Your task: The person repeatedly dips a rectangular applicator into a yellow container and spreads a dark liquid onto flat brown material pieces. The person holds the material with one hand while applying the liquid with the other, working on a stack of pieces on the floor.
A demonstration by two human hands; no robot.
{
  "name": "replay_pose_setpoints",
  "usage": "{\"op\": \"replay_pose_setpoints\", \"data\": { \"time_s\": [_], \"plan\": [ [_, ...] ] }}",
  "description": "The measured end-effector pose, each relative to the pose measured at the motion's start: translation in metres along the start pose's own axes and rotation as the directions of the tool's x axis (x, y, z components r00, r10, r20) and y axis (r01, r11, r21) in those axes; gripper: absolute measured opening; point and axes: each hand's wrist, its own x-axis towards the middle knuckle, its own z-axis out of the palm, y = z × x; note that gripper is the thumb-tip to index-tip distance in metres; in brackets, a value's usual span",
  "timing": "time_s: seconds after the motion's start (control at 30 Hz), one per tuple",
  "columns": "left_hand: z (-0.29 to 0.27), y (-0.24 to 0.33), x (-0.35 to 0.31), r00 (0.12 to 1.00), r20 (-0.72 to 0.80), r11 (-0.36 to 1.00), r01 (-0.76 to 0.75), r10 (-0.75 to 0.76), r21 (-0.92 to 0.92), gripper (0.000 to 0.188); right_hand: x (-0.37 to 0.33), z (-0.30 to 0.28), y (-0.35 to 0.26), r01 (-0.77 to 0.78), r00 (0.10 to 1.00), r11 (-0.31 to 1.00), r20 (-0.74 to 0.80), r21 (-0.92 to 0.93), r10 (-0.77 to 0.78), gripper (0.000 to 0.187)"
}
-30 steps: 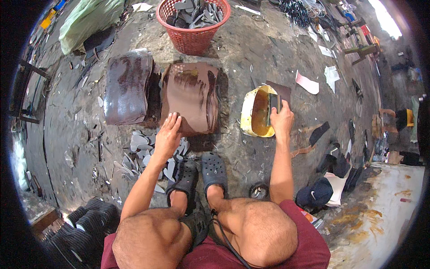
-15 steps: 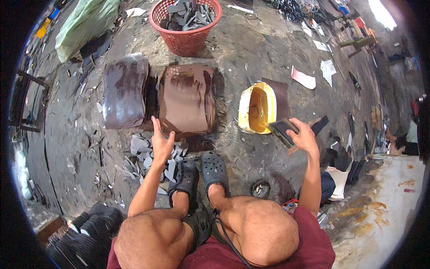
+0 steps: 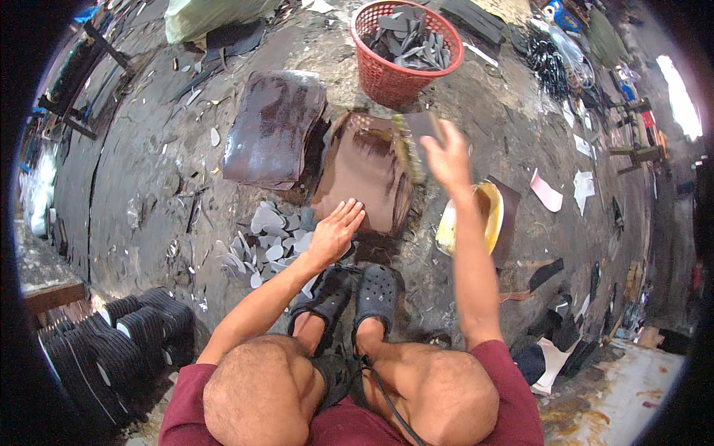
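Note:
My left hand lies flat with fingers stretched out on the near edge of a stack of brown sheets. My right hand grips a wide, flat brush with a yellowish bristly edge, held at the right side of that stack. Dark wet streaks mark the far part of the top sheet. To the left is a second stack of sheets, dark and glossy. A yellow-stained white tub with yellowish glue-like liquid stands below my right forearm, which partly hides it.
A red basket of grey cut pieces stands beyond the stacks. Loose grey pieces lie in front of my shoes. Stacked black soles sit at lower left. Paper scraps and dark offcuts litter the right side.
My right hand has carried the brush from the tub up and left to the brown stack. My left hand has come down flat on that stack's near edge. The view has shifted.

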Motion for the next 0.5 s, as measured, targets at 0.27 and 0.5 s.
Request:
{"op": "replay_pose_setpoints", "data": {
  "time_s": [0.27, 0.5],
  "plan": [
    [-0.004, 0.004, -0.023, 0.997, 0.045, 0.998, 0.064, -0.064, -0.006, 0.062, -0.033, 0.076, -0.011, -0.246, 0.969, 0.925, -0.047, -0.288, 0.243, 0.049],
    [-0.011, 0.001, -0.019, 0.996, 0.054, 0.992, 0.082, -0.078, -0.092, 0.060, 0.013, 0.121, -0.035, -0.213, 0.952, 0.912, 0.133, -0.351, 0.274, 0.058]
  ]
}}
